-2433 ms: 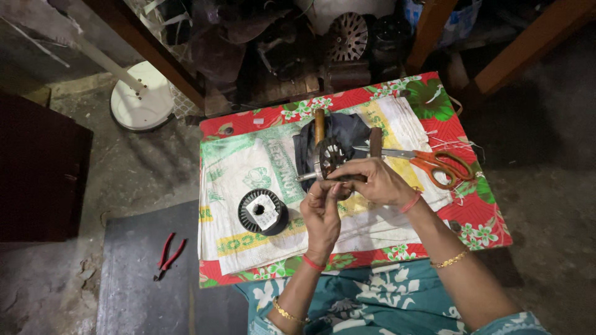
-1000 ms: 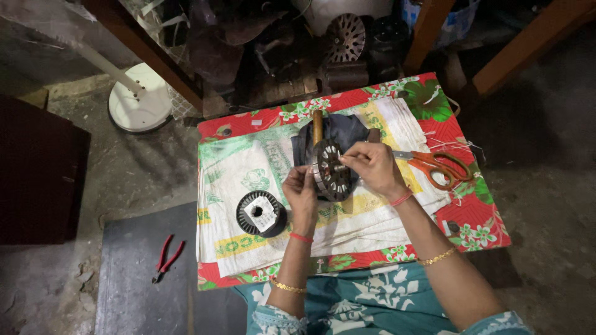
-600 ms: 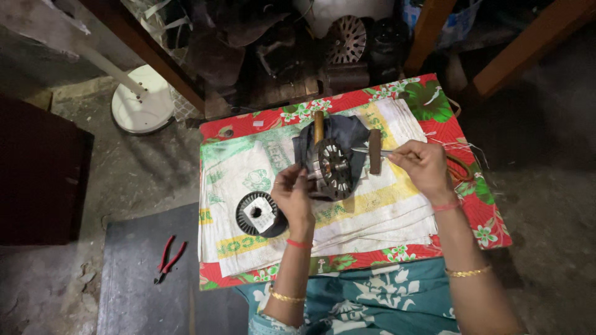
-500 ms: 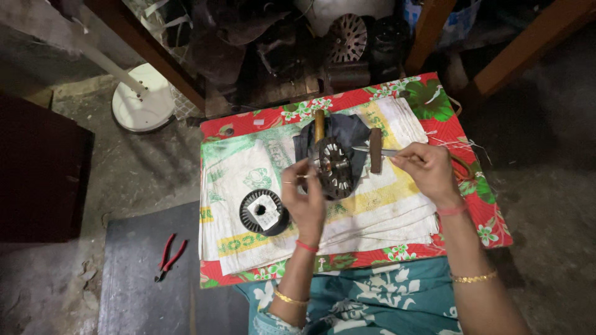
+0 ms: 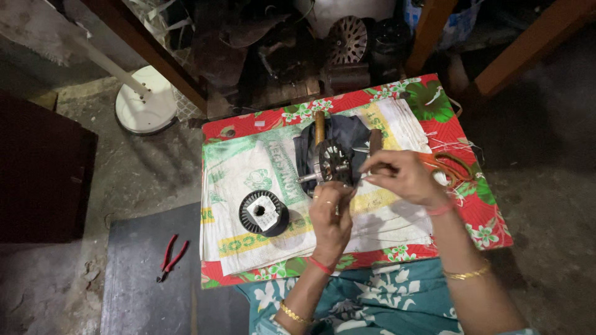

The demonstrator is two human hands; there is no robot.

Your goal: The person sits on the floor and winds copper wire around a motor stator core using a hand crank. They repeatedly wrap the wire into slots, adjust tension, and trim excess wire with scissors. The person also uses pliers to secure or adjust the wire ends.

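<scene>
A round dark motor core (image 5: pixel 332 162) with a metal shaft stands on a dark cloth (image 5: pixel 347 133) on the low table (image 5: pixel 478 217). My left hand (image 5: pixel 330 217) holds the core from below, its fingers at the shaft and rim. My right hand (image 5: pixel 402 177) pinches a thin wire right beside the core's right edge. Behind the core lie a wooden-handled tool (image 5: pixel 319 126) and a brown stick (image 5: pixel 375 141). Orange-handled scissors (image 5: pixel 448 166) lie partly hidden behind my right hand.
A second round black winding core (image 5: pixel 264 213) sits on the white printed sack (image 5: pixel 242 180) to the left. Red pliers (image 5: pixel 169 257) lie on a grey floor mat. A white fan base (image 5: pixel 146 107) and old motor parts (image 5: pixel 347 38) crowd the far side.
My right hand had swung out to the right, pulling the wire; now it is back at the core's right edge. My left hand has stayed on the core.
</scene>
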